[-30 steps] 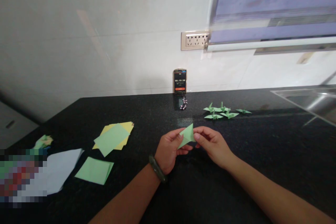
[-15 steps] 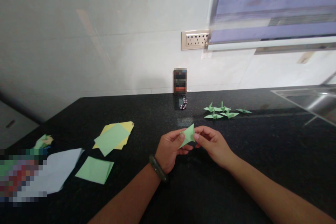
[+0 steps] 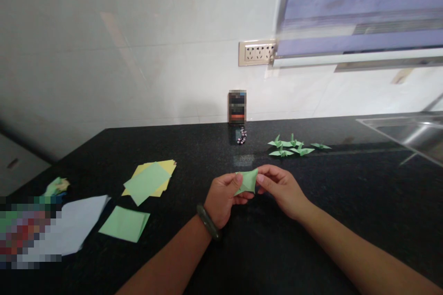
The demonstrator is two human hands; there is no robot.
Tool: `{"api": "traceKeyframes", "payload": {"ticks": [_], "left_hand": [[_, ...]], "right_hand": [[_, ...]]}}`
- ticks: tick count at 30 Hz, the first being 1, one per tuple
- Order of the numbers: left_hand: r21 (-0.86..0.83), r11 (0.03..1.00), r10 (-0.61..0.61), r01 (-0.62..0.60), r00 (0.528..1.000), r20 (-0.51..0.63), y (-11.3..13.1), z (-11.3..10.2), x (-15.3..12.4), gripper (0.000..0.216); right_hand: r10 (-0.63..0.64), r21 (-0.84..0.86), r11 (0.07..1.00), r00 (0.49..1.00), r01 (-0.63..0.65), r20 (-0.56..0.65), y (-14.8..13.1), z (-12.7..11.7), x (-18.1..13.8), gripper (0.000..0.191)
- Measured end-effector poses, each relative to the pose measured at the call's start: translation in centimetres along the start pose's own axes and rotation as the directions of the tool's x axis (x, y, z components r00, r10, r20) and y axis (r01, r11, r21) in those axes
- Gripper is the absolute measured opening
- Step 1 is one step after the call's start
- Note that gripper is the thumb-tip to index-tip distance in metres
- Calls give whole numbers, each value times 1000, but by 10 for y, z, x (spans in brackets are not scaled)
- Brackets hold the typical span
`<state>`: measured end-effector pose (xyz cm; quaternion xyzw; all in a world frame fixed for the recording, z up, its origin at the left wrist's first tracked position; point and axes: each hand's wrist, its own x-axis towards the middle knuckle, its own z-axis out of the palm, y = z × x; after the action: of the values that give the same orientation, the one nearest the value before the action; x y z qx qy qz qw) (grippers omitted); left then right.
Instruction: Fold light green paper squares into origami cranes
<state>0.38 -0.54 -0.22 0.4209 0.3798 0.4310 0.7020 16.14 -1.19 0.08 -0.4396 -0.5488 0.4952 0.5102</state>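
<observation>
A small piece of folded green paper (image 3: 248,181) is held up between my two hands, above the black counter (image 3: 270,244). My left hand (image 3: 224,196), with a dark bangle (image 3: 208,222) at the wrist, pinches its left side, thumb on top and fingers beneath. At the paper's upper right edge, the thumb and fingers of my right hand (image 3: 282,190) are closed on it. The fingertips behind the paper are partly hidden. Beyond my right hand, several folded green paper cranes (image 3: 302,150) rest on the counter.
To the left lie green and yellow sheets (image 3: 148,180), a green folded sheet (image 3: 124,224) and white paper (image 3: 81,221). A phone-like object (image 3: 237,107) with a beaded strap (image 3: 242,136) leans on the wall. A metal sink (image 3: 408,131) is at the right, a socket (image 3: 256,53) above.
The raised upper right corner of the green paper has come down, so the piece looks flatter and squarer. My right fingers have shifted slightly; my left hand stays in place.
</observation>
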Motion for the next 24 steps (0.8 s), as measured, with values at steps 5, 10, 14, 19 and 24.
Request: {"api": "traceKeyframes", "payload": {"ticks": [5, 10, 14, 19, 24], "left_hand": [[51, 999, 18, -18, 1000, -9, 0, 0, 0, 35], [127, 991, 41, -35, 998, -43, 3, 2, 0, 33], [128, 991, 37, -34, 999, -24, 2, 1, 0, 32], [140, 989, 41, -37, 999, -24, 1, 1, 1, 31], [187, 981, 54, -44, 997, -49, 2, 2, 1, 33]], "right_hand": [[-5, 10, 1000, 1000, 5, -19, 0, -1, 1, 25], [-8, 10, 1000, 1000, 9, -29, 0, -2, 2, 22], [-1, 9, 1000, 1000, 1, -26, -2, -2, 1, 22], [-7, 1, 1000, 1000, 7, -27, -2, -2, 2, 22], [-14, -39, 999, 1000, 13, -23, -4, -2, 3, 23]]}}
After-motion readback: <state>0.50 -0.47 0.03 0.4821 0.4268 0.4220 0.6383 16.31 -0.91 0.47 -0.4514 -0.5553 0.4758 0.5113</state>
